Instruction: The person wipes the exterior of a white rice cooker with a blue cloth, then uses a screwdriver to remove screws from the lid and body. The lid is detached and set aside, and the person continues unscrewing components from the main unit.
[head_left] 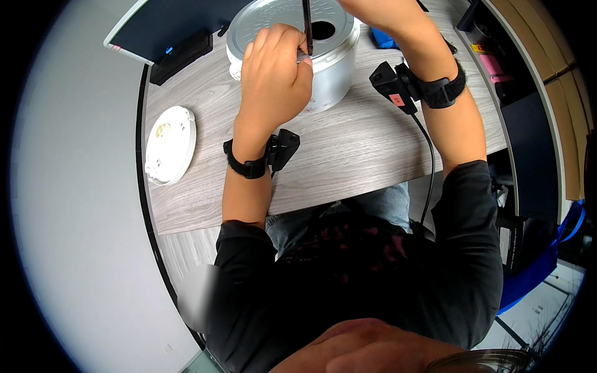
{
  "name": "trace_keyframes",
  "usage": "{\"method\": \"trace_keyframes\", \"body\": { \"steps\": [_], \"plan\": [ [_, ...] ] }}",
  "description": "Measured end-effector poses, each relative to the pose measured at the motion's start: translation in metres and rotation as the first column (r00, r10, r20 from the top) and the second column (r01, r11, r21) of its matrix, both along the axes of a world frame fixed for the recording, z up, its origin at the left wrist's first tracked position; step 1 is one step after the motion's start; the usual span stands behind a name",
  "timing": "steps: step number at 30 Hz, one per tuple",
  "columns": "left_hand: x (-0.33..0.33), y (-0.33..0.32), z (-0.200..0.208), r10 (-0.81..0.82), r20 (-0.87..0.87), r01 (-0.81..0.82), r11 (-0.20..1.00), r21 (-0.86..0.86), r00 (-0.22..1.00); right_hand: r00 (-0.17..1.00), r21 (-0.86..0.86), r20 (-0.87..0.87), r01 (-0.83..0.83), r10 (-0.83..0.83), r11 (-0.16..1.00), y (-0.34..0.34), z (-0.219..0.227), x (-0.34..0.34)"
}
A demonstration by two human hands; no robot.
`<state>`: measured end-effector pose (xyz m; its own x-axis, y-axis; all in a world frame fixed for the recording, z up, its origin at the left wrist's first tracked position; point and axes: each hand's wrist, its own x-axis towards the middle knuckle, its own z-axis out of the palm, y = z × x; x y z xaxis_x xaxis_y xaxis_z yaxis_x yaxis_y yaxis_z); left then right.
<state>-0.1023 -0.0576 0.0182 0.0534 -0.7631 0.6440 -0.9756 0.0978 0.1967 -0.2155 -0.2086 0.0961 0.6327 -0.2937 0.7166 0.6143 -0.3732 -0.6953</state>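
Note:
A round white appliance pot [336, 84] with a grey, embossed metal top [267, 22] stands at the far middle of the table. The top has a round dark hole. My left hand [277, 71] is closed at its near rim, thumb and forefinger pinched together; what lies between them is hidden. Right beside those fingertips, a slim dark shaft [308, 28], like a screwdriver's, stands almost upright with its lower end at the rim. Its upper end is out of view. My right hand [367, 7] reaches over the pot from the right, its fingers cut off by the upper edge.
A round white plastic cover [171, 146] lies on the wood-grain table [348, 152] at the left. Behind it stands a monitor [180, 28] with a black base. A blue item [384, 38] lies right of the pot. Shelves with boxes [559, 118] line the right side.

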Motion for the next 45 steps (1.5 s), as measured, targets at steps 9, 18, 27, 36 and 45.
{"method": "trace_keyframes", "body": {
  "steps": [9,18,27,36,45],
  "plan": [
    [0.0,-0.001,-0.002,-0.004,0.012,0.004,1.0,-0.027,1.0,0.996,0.112,0.049,-0.081,0.076,0.99,0.004,0.0,-0.003],
    [-0.002,-0.002,-0.002,-0.003,0.017,0.003,0.999,-0.035,1.0,0.995,0.106,0.047,-0.087,0.082,0.991,-0.006,-0.005,0.006],
    [-0.003,-0.001,-0.002,0.0,0.014,0.001,0.999,-0.032,1.0,0.967,-0.158,-0.082,0.227,-0.242,0.961,0.008,0.007,-0.004],
    [-0.002,0.002,-0.002,-0.004,0.012,0.005,0.999,-0.031,1.0,0.975,-0.158,-0.135,0.157,-0.179,0.975,0.007,0.011,-0.012],
    [-0.007,0.0,0.0,0.004,0.003,-0.004,1.0,-0.009,1.0,1.0,0.136,-0.002,-0.001,0.001,0.991,0.006,0.005,-0.009]
  ]
}}
